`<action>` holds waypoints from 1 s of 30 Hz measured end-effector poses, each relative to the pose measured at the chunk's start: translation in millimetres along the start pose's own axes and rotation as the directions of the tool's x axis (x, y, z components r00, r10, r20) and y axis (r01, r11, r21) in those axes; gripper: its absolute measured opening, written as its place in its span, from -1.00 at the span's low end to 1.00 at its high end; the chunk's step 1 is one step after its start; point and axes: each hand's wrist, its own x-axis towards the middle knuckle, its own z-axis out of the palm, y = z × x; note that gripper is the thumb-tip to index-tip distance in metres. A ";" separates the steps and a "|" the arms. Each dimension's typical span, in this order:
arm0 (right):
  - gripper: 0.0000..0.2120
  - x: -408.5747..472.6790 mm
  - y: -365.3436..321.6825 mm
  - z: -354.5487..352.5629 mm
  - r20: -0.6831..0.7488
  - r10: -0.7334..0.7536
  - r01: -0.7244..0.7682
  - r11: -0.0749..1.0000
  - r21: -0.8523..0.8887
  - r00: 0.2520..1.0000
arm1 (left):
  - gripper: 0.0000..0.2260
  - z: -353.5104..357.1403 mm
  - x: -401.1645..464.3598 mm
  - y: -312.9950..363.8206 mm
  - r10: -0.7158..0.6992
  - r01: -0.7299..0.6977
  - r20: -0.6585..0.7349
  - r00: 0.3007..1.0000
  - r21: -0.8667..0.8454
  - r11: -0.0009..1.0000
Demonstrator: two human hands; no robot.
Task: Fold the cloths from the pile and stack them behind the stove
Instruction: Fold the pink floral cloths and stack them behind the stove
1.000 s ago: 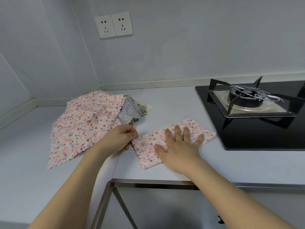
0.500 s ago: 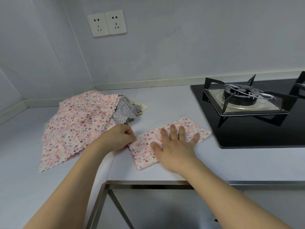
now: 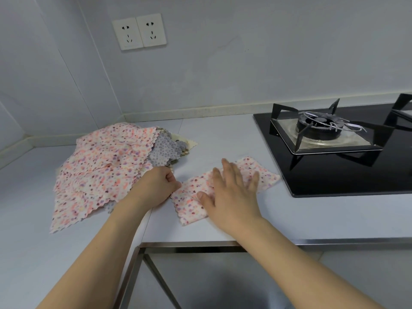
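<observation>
A folded pink-dotted cloth (image 3: 191,197) lies on the white counter (image 3: 312,219) just left of the black gas stove (image 3: 347,166). My right hand (image 3: 231,192) lies flat on it with straight, spread fingers, slightly blurred. My left hand (image 3: 156,186) is curled and pinches the cloth's left corner. Left of it lies the pile of cloths (image 3: 104,170), pink-dotted on top, with a grey-dotted cloth (image 3: 165,150) and a cream one peeking out at its right side.
The wall carries two sockets (image 3: 139,32) above the pile. The stove's burner and pan support (image 3: 321,128) stand at the right. The counter's steel front edge (image 3: 200,244) runs below my hands. A strip of counter shows behind the stove.
My right hand has slid a little to the right across the folded cloth and is blurred. My left hand keeps its pinch on the left corner. The view shifted slightly.
</observation>
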 end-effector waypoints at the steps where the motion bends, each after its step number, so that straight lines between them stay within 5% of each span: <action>1: -0.37 -4.9 -2.8 0.8 -0.018 -0.037 0.037 0.999 0.002 0.999 | -0.83 0.0 -1.1 1.0 0.013 -0.013 0.006 1.000 0.005 1.000; 4: -0.38 -9.4 -5.2 3.8 0.140 -0.040 0.039 0.999 0.014 0.989 | -0.95 -2.4 -7.9 0.5 0.063 -0.062 0.046 0.997 -0.017 0.998; 7: -0.13 -7.2 -3.2 0.8 0.301 0.002 0.006 1.000 -0.025 0.954 | -0.92 -5.7 -20.4 -6.8 0.110 -0.106 0.091 0.990 -0.051 0.993; 15: 0.01 -30.7 16.6 -20.1 0.434 -0.173 0.157 0.985 0.074 0.884 | -0.82 -9.9 -54.7 -12.5 0.200 -0.200 0.027 0.979 0.015 0.980; 19: -0.07 -60.8 9.8 -16.4 0.185 -0.344 0.336 0.939 0.073 0.920 | -0.83 -5.2 -70.3 -17.7 0.238 -0.238 0.009 0.971 0.090 0.967; 22: -0.42 -78.4 -4.5 1.3 -0.094 -0.444 0.449 0.893 0.035 0.891 | -0.84 -7.6 -79.4 -20.1 0.232 -0.232 0.005 0.973 0.066 0.970; 26: -0.86 -87.0 -10.8 8.4 -0.327 -0.414 0.454 0.889 0.054 0.850 | -0.75 -16.6 -94.8 -17.8 0.188 -0.195 0.143 0.972 0.039 0.980; 30: -0.85 -90.5 -11.5 -4.5 -0.360 -0.295 0.373 0.912 0.169 0.885 | -0.42 -22.2 -106.7 -17.2 0.264 -0.310 0.309 0.914 0.109 0.945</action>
